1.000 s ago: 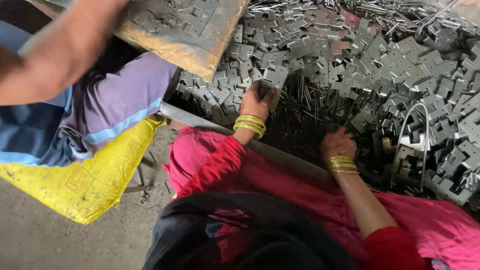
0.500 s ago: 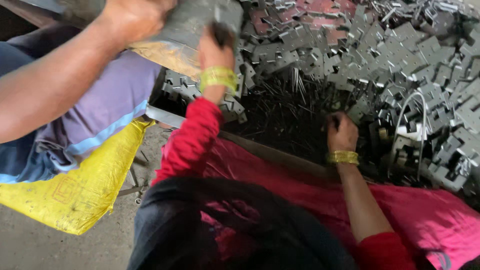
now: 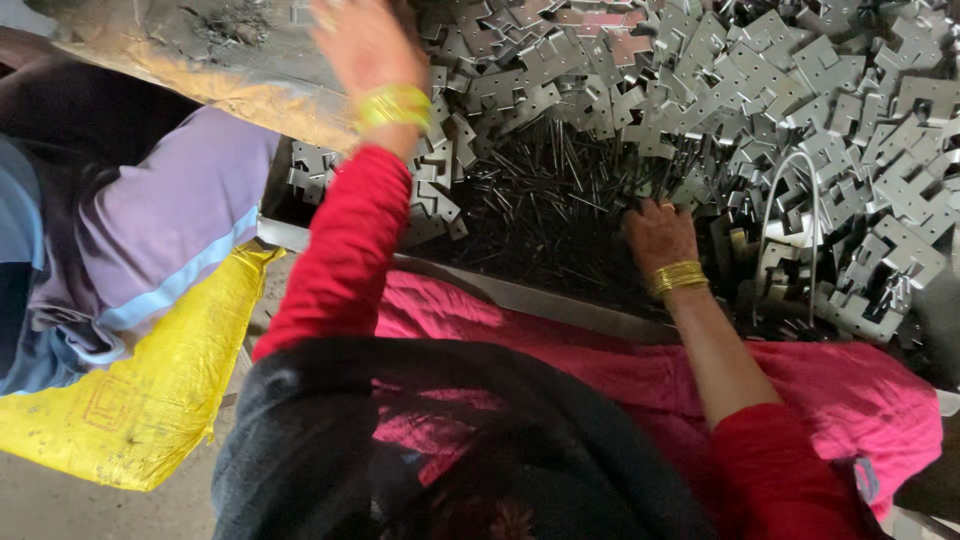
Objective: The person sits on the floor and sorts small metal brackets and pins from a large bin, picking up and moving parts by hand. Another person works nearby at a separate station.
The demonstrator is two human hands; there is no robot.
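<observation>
Pins [image 3: 560, 190] lie just beyond my right hand [image 3: 658, 235], fingers curled onto them, best raked gently; left hand [image 3: 365, 45] raised, grip unclear.

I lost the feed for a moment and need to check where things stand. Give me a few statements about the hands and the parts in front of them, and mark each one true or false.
1. The right hand rests among thin dark metal rods. True.
2. The left hand lies flat on the pink cloth. False: it is raised up at the top of the view, near the brown board.
3. Both wrists carry yellow bangles. True.
4. The grey stamped metal plates are stacked in neat rows. False: they lie in a loose, jumbled heap.
5. A yellow sack lies to the left, beside another person's striped sleeve. True.
</observation>
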